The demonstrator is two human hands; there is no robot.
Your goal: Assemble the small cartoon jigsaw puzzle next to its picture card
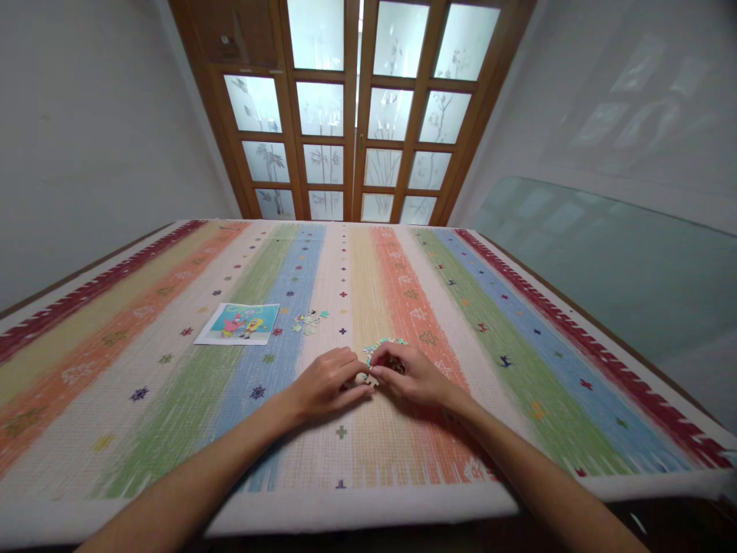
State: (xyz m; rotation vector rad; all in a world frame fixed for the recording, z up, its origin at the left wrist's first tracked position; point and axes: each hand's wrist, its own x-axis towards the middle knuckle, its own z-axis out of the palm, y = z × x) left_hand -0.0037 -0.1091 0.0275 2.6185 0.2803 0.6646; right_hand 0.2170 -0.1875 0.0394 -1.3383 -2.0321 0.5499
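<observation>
My left hand (329, 382) and my right hand (408, 374) meet at the middle of a striped cloth (173, 399), fingers curled and pinched together over a small cluster of joined puzzle pieces (385, 345). The fingertips touch at a tiny piece that I cannot make out clearly. A loose heap of puzzle pieces (309, 321) lies farther away to the left. Beside it rests a cartoon picture card (239, 322), flat on the cloth.
The striped cloth covers a broad table whose near edge (368, 507) runs below my forearms. A wooden door with frosted glass panes (357, 115) stands behind the table. A glass panel (622, 269) leans along the right wall.
</observation>
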